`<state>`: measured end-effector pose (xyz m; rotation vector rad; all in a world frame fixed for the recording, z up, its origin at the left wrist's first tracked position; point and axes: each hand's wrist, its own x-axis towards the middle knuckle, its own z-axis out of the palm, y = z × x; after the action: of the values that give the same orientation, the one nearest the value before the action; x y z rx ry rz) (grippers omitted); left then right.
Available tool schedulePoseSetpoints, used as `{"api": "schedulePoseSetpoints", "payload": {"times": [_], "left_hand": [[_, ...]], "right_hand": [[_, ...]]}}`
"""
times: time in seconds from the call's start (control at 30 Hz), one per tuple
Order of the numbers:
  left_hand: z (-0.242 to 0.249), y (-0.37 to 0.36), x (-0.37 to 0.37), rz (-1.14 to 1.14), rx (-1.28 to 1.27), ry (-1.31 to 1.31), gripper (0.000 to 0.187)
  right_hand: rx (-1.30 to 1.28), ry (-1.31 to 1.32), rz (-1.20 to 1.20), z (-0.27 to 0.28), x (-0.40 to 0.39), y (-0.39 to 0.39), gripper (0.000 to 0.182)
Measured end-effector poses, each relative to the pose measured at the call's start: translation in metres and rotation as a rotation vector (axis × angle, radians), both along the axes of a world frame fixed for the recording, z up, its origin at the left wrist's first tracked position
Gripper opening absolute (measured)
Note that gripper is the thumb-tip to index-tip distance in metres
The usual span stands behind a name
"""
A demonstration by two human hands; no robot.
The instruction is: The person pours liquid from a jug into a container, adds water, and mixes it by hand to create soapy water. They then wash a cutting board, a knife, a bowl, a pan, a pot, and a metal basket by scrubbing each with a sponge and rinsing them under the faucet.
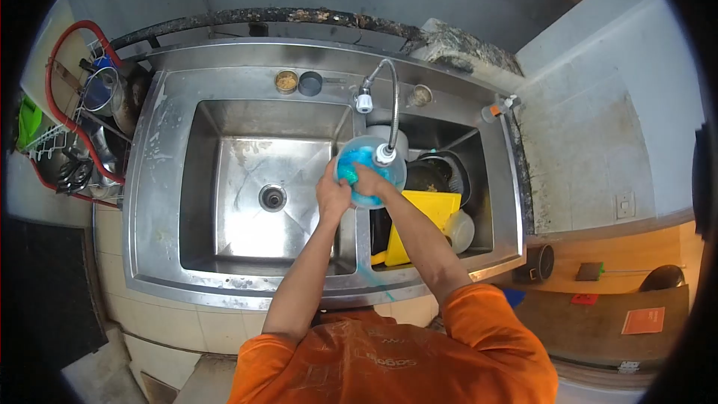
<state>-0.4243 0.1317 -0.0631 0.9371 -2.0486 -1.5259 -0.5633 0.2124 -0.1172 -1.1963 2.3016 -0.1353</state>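
A round translucent plastic bowl point(400, 173) with blue inside is held over the divider between the two basins. My left hand point(333, 193) is closed on its left rim, fingers curled round the side. Inside the bowl, my right hand point(368, 179) is closed on a green scouring pad point(347, 173), pressed near the inner wall; its fingertips are partly hidden. The white nozzle of the flexible faucet point(384, 154) hangs right at the bowl's right rim and overlaps it in this view.
The left basin point(239, 172) has a drain. In the right basin are a yellow board point(424, 217), a white container point(461, 230) and dark pans point(430, 174). Small cups point(286, 81) stand on the back ledge. A red-framed dish rack point(82, 135) stands at left.
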Motion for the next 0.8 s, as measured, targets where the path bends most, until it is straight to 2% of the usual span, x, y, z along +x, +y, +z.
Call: {"api": "schedulePoseSetpoints", "payload": {"times": [0.03, 0.07, 0.1, 0.13, 0.2, 0.23, 0.33, 0.4, 0.47, 0.5, 0.53, 0.57, 0.6, 0.63, 0.67, 0.73, 0.8], "left_hand": [[0.007, -0.002, 0.001, 0.003, 0.147, 0.023, 0.051], [0.011, -0.003, 0.004, 0.013, 0.151, 0.024, 0.051], [0.014, -0.003, 0.008, 0.03, 0.254, 0.012, 0.051], [0.014, -0.002, 0.012, 0.042, 0.356, 0.0, 0.051], [0.014, 0.001, 0.014, 0.04, 0.374, -0.01, 0.052], [0.014, 0.001, 0.015, 0.041, 0.388, -0.018, 0.052], [0.023, 0.003, 0.018, 0.031, 0.378, -0.032, 0.052], [0.026, 0.007, 0.017, 0.03, 0.373, -0.066, 0.051], [0.013, 0.01, 0.017, 0.014, 0.363, -0.089, 0.049], [-0.007, 0.012, 0.015, 0.051, -0.001, -0.173, 0.048], [-0.02, 0.014, 0.013, 0.09, -0.359, -0.261, 0.047], [0.001, 0.013, 0.017, 0.092, -0.357, -0.261, 0.047], [0.021, 0.011, 0.02, 0.075, -0.473, -0.273, 0.048], [0.038, 0.009, 0.018, 0.056, -0.592, -0.281, 0.048], [0.041, 0.008, 0.011, 0.051, -0.593, -0.277, 0.048], [0.047, 0.007, -0.006, -0.661, -0.675, -0.464, 0.049], [0.032, 0.004, -0.023, -0.657, -0.611, -0.527, 0.046]], "right_hand": [[-0.131, -0.099, -0.048, 0.0, -0.013, 0.007, 0.059], [-0.259, -0.21, -0.1, 0.016, -0.013, 0.011, 0.059], [-0.143, -0.507, -0.231, 0.034, -0.022, 0.011, 0.058], [-0.139, -0.513, -0.234, 0.052, -0.011, 0.011, 0.058], [0.146, -0.026, 0.101, 0.073, 0.005, 0.006, 0.075], [0.177, 0.091, 0.193, 0.062, 0.016, 0.008, 0.067], [0.221, 0.146, 0.097, 0.064, 0.056, -0.002, 0.059], [0.188, 0.139, 0.146, 0.029, 0.049, -0.003, 0.057], [0.22, 0.062, 0.032, 0.024, 0.043, -0.008, 0.051], [0.213, 0.073, 0.034, 0.017, 0.03, -0.007, 0.051], [-0.019, -0.066, -0.087, -0.007, 0.011, 0.004, 0.047], [-0.248, -0.209, -0.208, -0.004, 0.006, 0.01, 0.043], [-0.246, -0.209, -0.21, -0.001, 0.002, 0.017, 0.043], [-0.187, -0.322, -0.252, 0.036, 0.005, 0.018, 0.047], [-0.128, -0.435, -0.297, 0.061, 0.006, 0.019, 0.052], [-0.096, -0.365, -0.241, 0.054, -0.003, 0.026, 0.049], [-0.209, -0.016, -0.194, 0.012, -0.01, 0.029, 0.043]]}}
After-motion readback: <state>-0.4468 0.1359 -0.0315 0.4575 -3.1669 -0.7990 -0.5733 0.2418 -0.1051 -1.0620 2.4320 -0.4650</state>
